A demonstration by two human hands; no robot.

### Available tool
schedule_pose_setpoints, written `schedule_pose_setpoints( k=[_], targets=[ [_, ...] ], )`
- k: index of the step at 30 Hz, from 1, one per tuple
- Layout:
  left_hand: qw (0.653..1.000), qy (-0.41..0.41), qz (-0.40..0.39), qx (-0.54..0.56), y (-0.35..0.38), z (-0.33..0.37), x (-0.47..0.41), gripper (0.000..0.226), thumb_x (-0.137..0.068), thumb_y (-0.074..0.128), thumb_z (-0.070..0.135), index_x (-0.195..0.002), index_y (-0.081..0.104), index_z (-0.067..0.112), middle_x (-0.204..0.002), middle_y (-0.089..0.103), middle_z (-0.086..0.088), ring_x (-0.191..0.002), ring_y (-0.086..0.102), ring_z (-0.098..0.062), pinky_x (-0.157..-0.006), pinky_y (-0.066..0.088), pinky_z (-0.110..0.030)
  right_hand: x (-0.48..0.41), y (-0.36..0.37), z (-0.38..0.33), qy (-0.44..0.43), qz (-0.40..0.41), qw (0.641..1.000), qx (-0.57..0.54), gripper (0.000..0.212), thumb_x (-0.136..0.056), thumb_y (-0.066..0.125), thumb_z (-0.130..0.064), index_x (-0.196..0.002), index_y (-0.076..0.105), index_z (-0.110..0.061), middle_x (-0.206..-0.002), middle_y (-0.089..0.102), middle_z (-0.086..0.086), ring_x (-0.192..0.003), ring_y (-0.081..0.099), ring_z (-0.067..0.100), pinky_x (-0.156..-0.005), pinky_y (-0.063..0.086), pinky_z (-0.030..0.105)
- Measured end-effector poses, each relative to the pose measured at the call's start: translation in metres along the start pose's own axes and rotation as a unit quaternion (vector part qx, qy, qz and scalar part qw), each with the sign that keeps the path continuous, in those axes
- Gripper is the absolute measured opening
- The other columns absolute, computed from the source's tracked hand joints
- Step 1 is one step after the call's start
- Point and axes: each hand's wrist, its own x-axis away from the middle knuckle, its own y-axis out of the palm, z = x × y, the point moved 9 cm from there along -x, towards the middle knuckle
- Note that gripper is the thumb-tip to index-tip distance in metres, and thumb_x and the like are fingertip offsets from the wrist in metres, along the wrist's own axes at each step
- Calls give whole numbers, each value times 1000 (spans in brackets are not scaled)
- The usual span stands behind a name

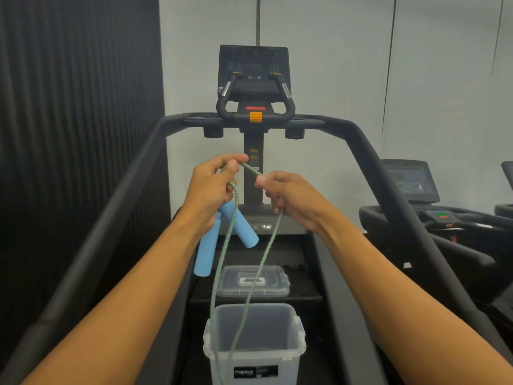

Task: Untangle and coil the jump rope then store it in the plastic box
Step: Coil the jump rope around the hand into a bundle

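Observation:
My left hand [211,187] is closed around the tops of the two light blue foam handles [222,234] of the jump rope, which hang down below it. The green braided rope [222,259] runs from that hand across to my right hand [288,198], which pinches it between thumb and fingers. Two long strands drop from the hands in front of the open clear plastic box [254,337] standing below on the machine. The strands' lower end leaves the frame. The box's clear lid [252,282] lies flat just beyond the box.
I stand on a black stair-climber type machine with a console [254,70] ahead and black side rails [388,184] on both sides. Another exercise machine [433,212] stands to the right. A dark ribbed wall panel [77,107] is on the left.

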Motion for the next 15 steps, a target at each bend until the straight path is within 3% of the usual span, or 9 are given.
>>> schedule_pose_setpoints(
  k=[3, 6, 10, 15],
  targets=[
    [1000, 2, 2, 6, 4, 3, 3, 26, -104, 50, 13, -104, 75, 21, -75, 57, 7, -53, 37, -6, -46, 30, -19, 4, 13, -12, 13, -25, 1000, 10, 43, -93, 68, -45, -109, 68, -5, -75, 39, -4, -55, 29, 8, -51, 29, 23],
    [1000, 20, 21, -1, 3, 11, 2, 28, -104, 48, 10, -105, 74, 20, -76, 57, 8, -56, 40, -6, -46, 32, -18, 13, 38, -5, 77, -138, 978, 136, 30, -86, 73, -52, -81, 66, -23, -69, 49, -3, -50, 28, 9, -47, 25, 25],
    [998, 39, 40, -17, -3, 16, -2, 30, -103, 47, 7, -105, 74, 20, -82, 54, 4, -60, 40, -7, -47, 34, -15, 19, 48, 14, 123, -186, 953, 205, 40, -83, 80, -36, -62, 51, -19, -51, 34, -2, -49, 27, 14, -50, 27, 28],
    [997, 43, 30, -58, -6, 9, 0, 29, -102, 47, 6, -106, 73, 19, -84, 53, 3, -52, 40, -2, -46, 32, -14, 15, 42, 18, 104, -171, 954, 222, 34, -86, 77, -22, -59, 57, -15, -47, 43, -5, -49, 34, 15, -54, 34, 28]
  ],
)
